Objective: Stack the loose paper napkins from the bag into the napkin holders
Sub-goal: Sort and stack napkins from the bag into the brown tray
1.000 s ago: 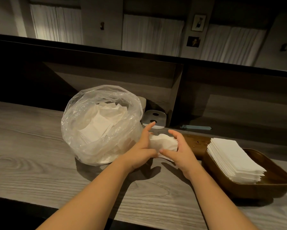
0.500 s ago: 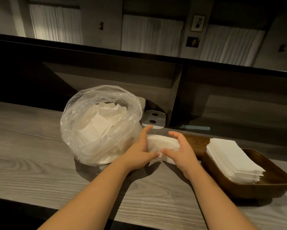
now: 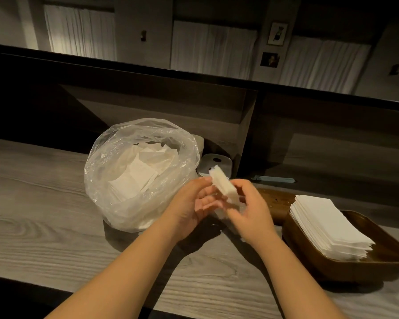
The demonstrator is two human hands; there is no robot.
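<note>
From the head camera, the job looks partly done. A wooden holder at the right of the counter already carries a neat pile of napkins. A second holder behind it seems bare, though hands hide much of it. The clear bag has many loose napkins inside. Both hands are raised between bag and holders: the left hand and right hand have their fingers curled round a small bundle of napkins, probably squaring it up before stacking.
</note>
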